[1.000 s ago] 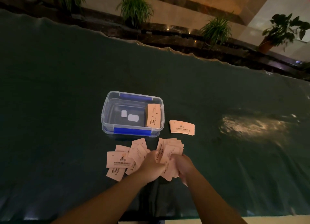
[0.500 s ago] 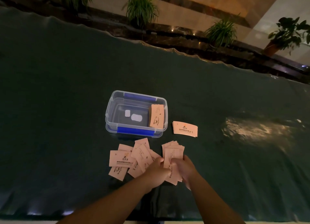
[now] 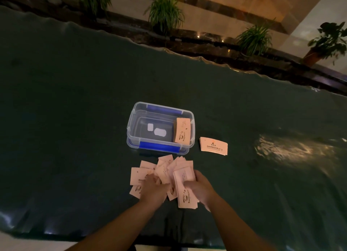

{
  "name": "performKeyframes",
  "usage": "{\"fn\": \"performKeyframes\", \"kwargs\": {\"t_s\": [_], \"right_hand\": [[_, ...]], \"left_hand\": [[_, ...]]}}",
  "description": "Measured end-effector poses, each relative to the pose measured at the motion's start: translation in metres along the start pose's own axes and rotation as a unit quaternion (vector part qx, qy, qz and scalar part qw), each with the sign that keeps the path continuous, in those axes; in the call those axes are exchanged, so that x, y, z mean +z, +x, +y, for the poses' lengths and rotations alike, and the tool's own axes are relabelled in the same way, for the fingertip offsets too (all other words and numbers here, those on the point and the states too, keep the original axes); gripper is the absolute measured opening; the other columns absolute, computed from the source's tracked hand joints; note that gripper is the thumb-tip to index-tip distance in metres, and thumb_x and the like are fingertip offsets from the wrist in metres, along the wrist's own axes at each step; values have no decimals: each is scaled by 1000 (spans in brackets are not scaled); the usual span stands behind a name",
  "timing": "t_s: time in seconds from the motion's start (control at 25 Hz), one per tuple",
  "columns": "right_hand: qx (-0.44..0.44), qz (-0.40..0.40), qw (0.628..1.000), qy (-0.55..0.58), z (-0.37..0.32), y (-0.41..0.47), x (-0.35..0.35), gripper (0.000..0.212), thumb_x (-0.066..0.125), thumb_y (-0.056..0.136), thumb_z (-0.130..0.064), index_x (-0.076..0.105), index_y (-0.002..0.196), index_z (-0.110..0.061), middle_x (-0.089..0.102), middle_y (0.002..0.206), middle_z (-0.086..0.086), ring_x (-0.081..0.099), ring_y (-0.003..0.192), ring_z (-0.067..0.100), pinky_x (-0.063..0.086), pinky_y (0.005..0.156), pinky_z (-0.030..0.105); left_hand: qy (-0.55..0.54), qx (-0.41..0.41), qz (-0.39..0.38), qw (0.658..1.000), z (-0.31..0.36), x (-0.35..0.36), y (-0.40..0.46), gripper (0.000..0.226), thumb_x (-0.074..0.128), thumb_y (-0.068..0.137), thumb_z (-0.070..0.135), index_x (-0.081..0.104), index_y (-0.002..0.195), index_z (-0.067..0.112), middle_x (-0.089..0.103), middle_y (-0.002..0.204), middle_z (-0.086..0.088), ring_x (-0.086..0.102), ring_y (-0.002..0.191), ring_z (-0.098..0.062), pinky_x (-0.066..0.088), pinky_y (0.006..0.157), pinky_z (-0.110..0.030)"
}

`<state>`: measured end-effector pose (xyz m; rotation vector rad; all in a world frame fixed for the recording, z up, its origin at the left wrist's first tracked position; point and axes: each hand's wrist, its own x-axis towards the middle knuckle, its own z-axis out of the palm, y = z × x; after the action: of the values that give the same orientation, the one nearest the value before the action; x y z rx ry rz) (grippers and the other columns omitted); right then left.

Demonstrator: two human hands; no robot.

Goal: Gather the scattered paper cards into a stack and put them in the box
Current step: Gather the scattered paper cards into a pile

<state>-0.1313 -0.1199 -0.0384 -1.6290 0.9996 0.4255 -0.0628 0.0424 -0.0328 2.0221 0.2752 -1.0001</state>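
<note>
Two hands are working the loose cards (image 3: 165, 170) just near of the clear box (image 3: 131, 127) on the dark bench (image 3: 75, 119): your right hand (image 3: 200, 187) is closing its grip on a bunch of cards (image 3: 185, 191), while your left hand (image 3: 153, 189) is pressing curled fingers onto the scattered ones. One stack (image 3: 182, 130) is leaning inside the box's right end, and another stack (image 3: 213, 145) is lying just right of the box.

Your right hand (image 3: 200, 187) has pulled a bundle of cards (image 3: 185, 186) out of the right-hand cluster and now grips it toward 6 o'clock, its long side running away from you. Your left hand (image 3: 153, 189) has slid toward 9 o'clock onto the loose cards (image 3: 139, 175), pressing them together.
</note>
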Motion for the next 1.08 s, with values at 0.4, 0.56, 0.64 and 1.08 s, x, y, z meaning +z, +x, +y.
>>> {"fn": "performKeyframes", "kwargs": {"t_s": [0.4, 0.56, 0.64, 1.08], "right_hand": [[-34, 26, 999, -13, 0, -4, 26, 49, 74, 86, -4, 55, 122, -30, 63, 117, -10, 59, 96, 3, 47, 69, 20], [-32, 39, 998, 41, 6, -9, 24, 53, 73, 86, -1, 53, 129, -24, 66, 122, -5, 64, 114, 16, 52, 76, 25], [-25, 41, 995, 82, 11, -12, 18, 54, 73, 86, 2, 55, 130, -23, 70, 125, -2, 66, 118, 20, 54, 82, 30], [60, 17, 963, 263, 28, -4, -13, 32, 54, 99, -5, 63, 122, -25, 75, 120, 15, 72, 109, 34, 59, 78, 47]], "left_hand": [[-54, 59, -59, 995, 10, 0, -9, 66, 69, 91, 8, 43, 147, 30, 61, 139, 1, 64, 116, -17, 58, 83, -32], [-36, 75, -77, 994, 12, 4, -10, 70, 66, 91, 2, 39, 150, 27, 60, 141, 1, 60, 125, -19, 54, 102, -44], [-26, 85, -96, 991, 13, 7, -11, 66, 66, 91, 4, 44, 148, 29, 60, 140, 4, 59, 126, -17, 52, 104, -42], [52, 102, -33, 993, 0, 15, 1, 60, 70, 92, 23, 47, 147, 27, 51, 148, 2, 50, 133, -19, 45, 111, -42]]}}
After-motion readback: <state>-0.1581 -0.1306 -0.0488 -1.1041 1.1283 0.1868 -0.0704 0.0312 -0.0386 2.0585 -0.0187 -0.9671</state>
